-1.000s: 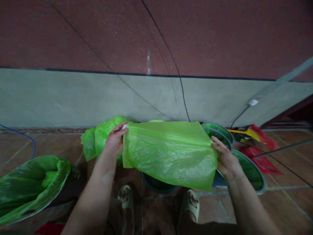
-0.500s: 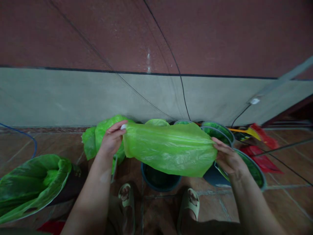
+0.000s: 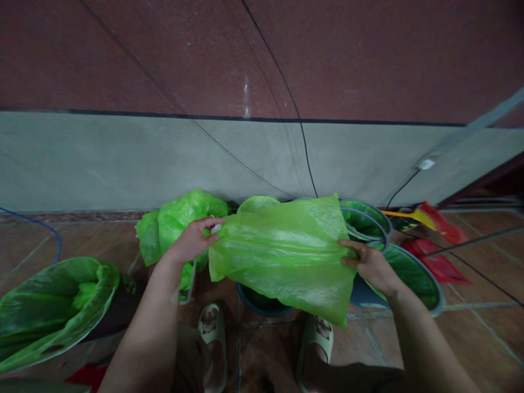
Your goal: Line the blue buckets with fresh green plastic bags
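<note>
Grip: left hand (image 3: 192, 240) and right hand (image 3: 370, 266), each in a closed finger pinch on opposite ends of one green bag (image 3: 282, 245).
Wall (image 3: 245, 155), red above, grey below; behind everything.
Bin (image 3: 39, 295), green-lined, at far left, well apart from the bag.
Bag, thin plastic, spread between the hands above a bucket (image 3: 264, 312); probably light, limp, slippery, easily torn; best held by gathered edges, without hard pulling.
Bucket, dark, round, partly hidden.
White piece (image 3: 215, 229), small, unidentified, at the left fingertips.
</note>
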Action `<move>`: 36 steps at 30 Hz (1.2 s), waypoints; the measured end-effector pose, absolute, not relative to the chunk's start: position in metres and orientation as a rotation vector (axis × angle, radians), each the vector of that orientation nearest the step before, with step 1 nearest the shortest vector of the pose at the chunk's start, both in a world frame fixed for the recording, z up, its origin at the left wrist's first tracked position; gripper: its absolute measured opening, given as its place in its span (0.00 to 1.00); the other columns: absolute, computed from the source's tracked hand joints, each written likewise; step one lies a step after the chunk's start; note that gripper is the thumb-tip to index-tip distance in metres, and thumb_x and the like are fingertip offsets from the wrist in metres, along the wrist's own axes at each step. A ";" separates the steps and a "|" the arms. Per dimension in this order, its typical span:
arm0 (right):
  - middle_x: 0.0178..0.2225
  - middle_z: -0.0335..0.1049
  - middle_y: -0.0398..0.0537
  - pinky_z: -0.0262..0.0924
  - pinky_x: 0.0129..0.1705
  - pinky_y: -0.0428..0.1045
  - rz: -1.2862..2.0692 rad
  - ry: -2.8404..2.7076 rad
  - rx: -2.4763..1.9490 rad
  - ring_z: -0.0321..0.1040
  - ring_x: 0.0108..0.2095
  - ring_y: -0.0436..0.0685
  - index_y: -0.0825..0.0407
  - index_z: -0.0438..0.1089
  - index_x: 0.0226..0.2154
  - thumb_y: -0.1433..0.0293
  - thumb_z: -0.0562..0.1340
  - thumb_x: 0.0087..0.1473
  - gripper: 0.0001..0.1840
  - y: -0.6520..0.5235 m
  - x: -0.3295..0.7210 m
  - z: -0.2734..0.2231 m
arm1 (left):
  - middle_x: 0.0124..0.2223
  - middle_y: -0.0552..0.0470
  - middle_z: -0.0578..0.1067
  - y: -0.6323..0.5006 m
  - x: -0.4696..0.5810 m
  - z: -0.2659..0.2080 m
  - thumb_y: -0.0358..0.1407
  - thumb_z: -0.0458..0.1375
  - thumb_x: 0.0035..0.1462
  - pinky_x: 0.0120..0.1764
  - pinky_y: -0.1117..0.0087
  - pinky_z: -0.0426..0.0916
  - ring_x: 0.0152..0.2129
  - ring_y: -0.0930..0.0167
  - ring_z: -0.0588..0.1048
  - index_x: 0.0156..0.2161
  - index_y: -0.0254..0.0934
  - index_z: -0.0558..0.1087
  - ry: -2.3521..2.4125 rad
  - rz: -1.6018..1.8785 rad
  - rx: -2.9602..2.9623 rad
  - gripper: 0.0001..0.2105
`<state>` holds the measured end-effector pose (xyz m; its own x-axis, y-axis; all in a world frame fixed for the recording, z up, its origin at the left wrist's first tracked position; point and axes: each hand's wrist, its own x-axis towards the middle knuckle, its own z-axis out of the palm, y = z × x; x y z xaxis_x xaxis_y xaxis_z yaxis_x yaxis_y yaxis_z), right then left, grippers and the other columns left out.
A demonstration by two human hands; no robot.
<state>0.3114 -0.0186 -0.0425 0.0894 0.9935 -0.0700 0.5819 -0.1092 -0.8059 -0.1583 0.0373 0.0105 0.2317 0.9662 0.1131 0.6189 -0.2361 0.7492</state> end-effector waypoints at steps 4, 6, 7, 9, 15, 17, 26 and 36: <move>0.41 0.76 0.54 0.65 0.42 0.54 0.562 -1.753 -1.965 0.73 0.37 0.62 0.54 0.76 0.41 0.68 0.61 0.44 0.20 -0.015 0.317 -0.049 | 0.46 0.49 0.78 0.039 -0.152 0.004 0.30 0.56 0.48 0.48 0.63 0.68 0.40 0.67 0.75 0.49 0.38 0.75 1.582 0.683 2.085 0.20; 0.40 0.76 0.54 0.64 0.42 0.55 0.457 -1.785 -2.006 0.72 0.37 0.63 0.52 0.77 0.38 0.65 0.59 0.46 0.17 -0.014 0.318 -0.049 | 0.46 0.48 0.78 0.041 -0.149 0.001 0.30 0.55 0.49 0.48 0.63 0.68 0.40 0.66 0.76 0.48 0.38 0.76 1.634 0.670 2.119 0.20; 0.39 0.76 0.53 0.64 0.42 0.55 0.427 -1.782 -2.016 0.72 0.37 0.63 0.51 0.77 0.37 0.64 0.59 0.47 0.16 -0.014 0.318 -0.048 | 0.45 0.48 0.78 0.042 -0.149 -0.001 0.30 0.55 0.49 0.48 0.63 0.68 0.40 0.66 0.76 0.47 0.38 0.76 1.659 0.671 2.128 0.19; 0.38 0.75 0.53 0.64 0.41 0.55 0.407 -1.757 -2.010 0.72 0.36 0.62 0.50 0.77 0.34 0.62 0.59 0.48 0.15 -0.013 0.318 -0.048 | 0.43 0.47 0.78 0.044 -0.149 -0.003 0.30 0.54 0.49 0.47 0.63 0.69 0.39 0.65 0.76 0.43 0.37 0.77 1.719 0.690 2.132 0.16; 0.43 0.73 0.53 0.62 0.48 0.57 0.544 -1.602 -1.772 0.70 0.42 0.62 0.49 0.76 0.29 0.57 0.62 0.45 0.14 -0.012 0.314 -0.047 | 0.45 0.46 0.75 0.051 -0.155 -0.008 0.34 0.56 0.46 0.49 0.62 0.68 0.40 0.65 0.74 0.32 0.37 0.77 1.742 0.953 2.021 0.08; 0.47 0.71 0.54 0.60 0.52 0.59 0.624 -1.491 -1.653 0.68 0.47 0.63 0.50 0.76 0.26 0.57 0.65 0.43 0.13 -0.011 0.311 -0.042 | 0.48 0.45 0.75 0.053 -0.157 -0.008 0.37 0.58 0.45 0.49 0.62 0.67 0.43 0.64 0.74 0.31 0.36 0.76 1.678 1.083 1.890 0.08; 0.31 0.73 0.45 0.64 0.36 0.50 0.848 -1.025 -1.310 0.69 0.33 0.56 0.49 0.71 0.29 0.56 0.65 0.47 0.14 -0.010 0.286 -0.023 | 0.25 0.56 0.68 0.054 -0.143 -0.003 0.46 0.57 0.50 0.32 0.71 0.65 0.25 0.72 0.68 0.28 0.37 0.68 1.559 1.356 1.390 0.13; 0.24 0.75 0.48 0.64 0.25 0.52 1.038 -0.940 -1.678 0.70 0.24 0.60 0.50 0.73 0.29 0.54 0.64 0.48 0.16 -0.010 0.279 -0.025 | 0.30 0.50 0.73 0.053 -0.139 0.002 0.42 0.48 0.59 0.38 0.68 0.66 0.31 0.68 0.72 0.32 0.36 0.69 1.948 0.941 1.848 0.13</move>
